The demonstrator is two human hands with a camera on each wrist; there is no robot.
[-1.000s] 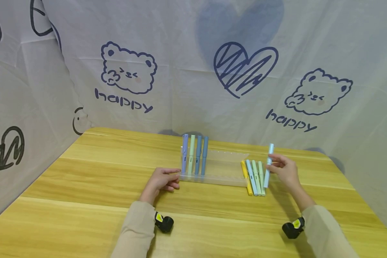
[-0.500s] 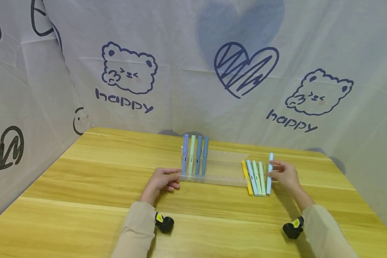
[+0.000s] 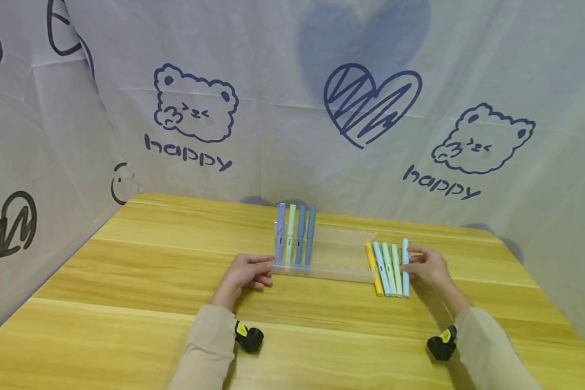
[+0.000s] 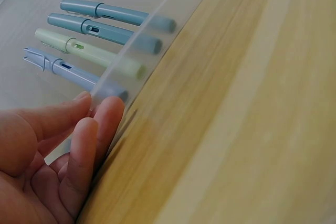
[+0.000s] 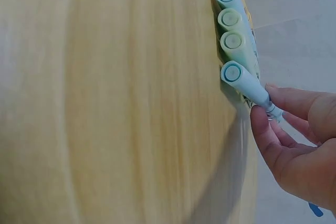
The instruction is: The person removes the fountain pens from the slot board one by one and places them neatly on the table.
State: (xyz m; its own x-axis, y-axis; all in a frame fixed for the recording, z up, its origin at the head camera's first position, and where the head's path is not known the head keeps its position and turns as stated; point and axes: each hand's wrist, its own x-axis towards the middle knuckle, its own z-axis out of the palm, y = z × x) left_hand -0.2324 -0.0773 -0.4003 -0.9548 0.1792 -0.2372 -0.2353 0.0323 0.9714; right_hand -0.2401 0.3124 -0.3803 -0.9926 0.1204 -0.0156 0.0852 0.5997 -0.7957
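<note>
My right hand (image 3: 430, 266) pinches a light blue pen (image 5: 245, 83) between thumb and fingers, at the right end of a row of pens. Beside it lie two pale green pens (image 3: 389, 270), another light blue pen (image 3: 382, 268) and a yellow pen (image 3: 374, 269). A clear plastic pen rack (image 3: 343, 250) stands left of them, with a lavender pen (image 4: 63, 69), a green pen (image 4: 86, 51) and two dark blue pens (image 4: 105, 30) leaning in its left part. My left hand (image 3: 246, 272) pinches the rack's front left corner with thumb and fingers.
A wooden table (image 3: 322, 336) bears everything. Behind it hangs a pale cloth (image 3: 283, 124) with bear, heart and lettering drawings. A small black camera (image 3: 249, 338) is strapped at the left wrist, and another black camera (image 3: 441, 346) at the right.
The right hand has lowered the light blue pen and brought it left, close beside the green pens in the row. The left hand and the rack have stayed in place.
</note>
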